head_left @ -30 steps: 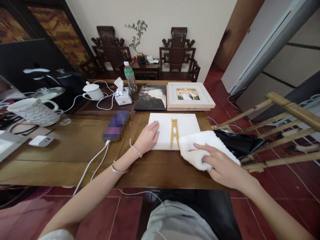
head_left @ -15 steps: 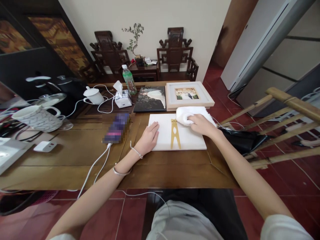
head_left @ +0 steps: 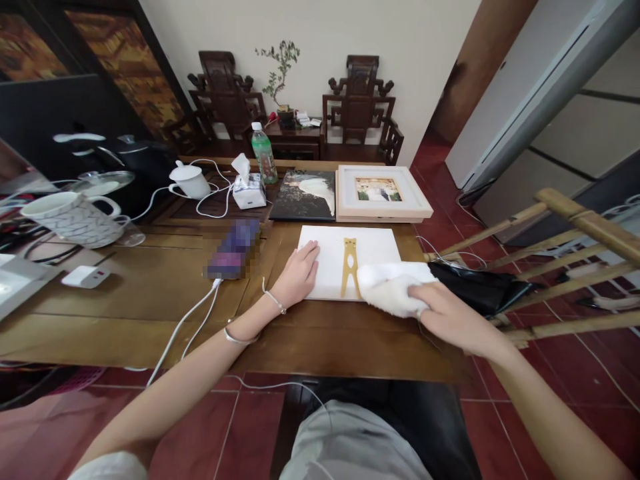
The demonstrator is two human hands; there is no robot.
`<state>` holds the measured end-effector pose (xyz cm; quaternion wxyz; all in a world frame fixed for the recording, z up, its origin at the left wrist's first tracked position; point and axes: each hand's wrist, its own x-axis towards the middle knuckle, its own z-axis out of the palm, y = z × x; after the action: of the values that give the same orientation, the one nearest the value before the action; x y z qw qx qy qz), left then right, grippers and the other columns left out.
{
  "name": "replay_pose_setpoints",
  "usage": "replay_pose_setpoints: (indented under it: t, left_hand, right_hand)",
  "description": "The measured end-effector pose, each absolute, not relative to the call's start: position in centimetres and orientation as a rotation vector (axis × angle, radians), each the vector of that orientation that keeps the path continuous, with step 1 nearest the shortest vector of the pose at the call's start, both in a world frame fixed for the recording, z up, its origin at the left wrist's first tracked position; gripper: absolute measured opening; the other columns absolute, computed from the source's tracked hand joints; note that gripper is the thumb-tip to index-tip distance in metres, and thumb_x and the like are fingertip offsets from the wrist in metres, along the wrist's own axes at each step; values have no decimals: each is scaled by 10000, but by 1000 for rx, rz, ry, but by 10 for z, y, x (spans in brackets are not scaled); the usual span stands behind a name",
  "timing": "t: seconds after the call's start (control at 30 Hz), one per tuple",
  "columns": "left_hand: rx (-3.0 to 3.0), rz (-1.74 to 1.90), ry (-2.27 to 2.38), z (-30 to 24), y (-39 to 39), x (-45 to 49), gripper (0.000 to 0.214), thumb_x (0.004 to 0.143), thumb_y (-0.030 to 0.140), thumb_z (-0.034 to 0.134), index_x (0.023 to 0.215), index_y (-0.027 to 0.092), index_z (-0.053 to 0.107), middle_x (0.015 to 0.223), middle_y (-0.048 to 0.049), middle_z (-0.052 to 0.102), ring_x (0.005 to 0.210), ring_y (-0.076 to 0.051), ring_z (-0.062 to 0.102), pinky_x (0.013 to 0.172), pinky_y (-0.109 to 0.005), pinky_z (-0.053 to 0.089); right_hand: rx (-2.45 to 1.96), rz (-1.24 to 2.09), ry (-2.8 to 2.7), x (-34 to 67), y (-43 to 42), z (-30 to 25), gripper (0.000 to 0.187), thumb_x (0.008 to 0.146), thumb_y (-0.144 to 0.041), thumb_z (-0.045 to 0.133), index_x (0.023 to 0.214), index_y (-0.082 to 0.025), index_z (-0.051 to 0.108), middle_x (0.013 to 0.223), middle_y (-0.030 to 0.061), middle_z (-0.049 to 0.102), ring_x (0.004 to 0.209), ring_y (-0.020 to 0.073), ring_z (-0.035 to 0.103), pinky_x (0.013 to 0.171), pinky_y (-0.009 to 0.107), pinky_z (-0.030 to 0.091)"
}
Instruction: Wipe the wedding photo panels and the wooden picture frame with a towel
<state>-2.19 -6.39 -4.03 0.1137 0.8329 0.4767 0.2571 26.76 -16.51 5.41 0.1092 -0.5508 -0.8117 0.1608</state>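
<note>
A white board [head_left: 327, 267] lies flat on the wooden table, with a gold cat-shaped stand or easel piece [head_left: 349, 257] at its middle. My left hand [head_left: 299, 272] rests with fingers stretched out on the board's left edge. Bunched in my right hand [head_left: 440, 308] is a white cloth [head_left: 393, 290], which covers the board's near right corner. Part of the cloth reaches past the board's edge, and its underside is hidden.
Behind the board lie a dark picture panel [head_left: 305, 195] and a light wooden picture frame [head_left: 384, 192]. Leftward are a phone [head_left: 234, 250] on a white cable, a tissue box [head_left: 249, 191], a green-labelled bottle [head_left: 263, 155], a lidded cup [head_left: 190, 180] and a patterned mug [head_left: 75, 219]. A bamboo rack [head_left: 575, 267] stands at right.
My right hand has moved the cloth from the board's far right corner toward me, to the near right corner. The left hand stays on the board's left edge.
</note>
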Motion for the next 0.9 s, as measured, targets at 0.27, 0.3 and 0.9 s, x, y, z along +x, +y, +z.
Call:
replay_pose_setpoints:
  t: [0.27, 0.3, 0.9]
  left_hand:
    - [2417, 677, 1375, -40, -63, -22, 474, 957, 207, 279, 1402, 102, 401, 1510, -177, 353, 1437, -283, 242, 1149, -566, 196]
    - [2411, 677, 1370, -39, -62, -23, 473, 956, 207, 278, 1400, 105, 407, 1509, -175, 354, 1437, -284, 240, 1149, -568, 193]
    - [2404, 731, 1347, -42, -58, -25, 470, 937, 166, 279, 1371, 78, 437, 1490, -184, 383, 1426, -272, 274, 1158, -520, 226]
  right_hand:
    - [-1482, 409, -2242, 207, -63, 45, 290, 727, -87, 398, 872, -163, 637, 980, 97, 698, 906, 251, 616, 796, 323, 441]
    - [-1451, 391, -2280, 198, -55, 41, 310, 724, -71, 392, 889, -160, 639, 1018, 108, 691, 943, 257, 612, 832, 343, 436]
    - [-1289, 424, -2721, 164, -179, 36, 409, 706, -31, 410, 983, -143, 689, 1455, 129, 453, 1421, 360, 212, 1074, 679, 201]
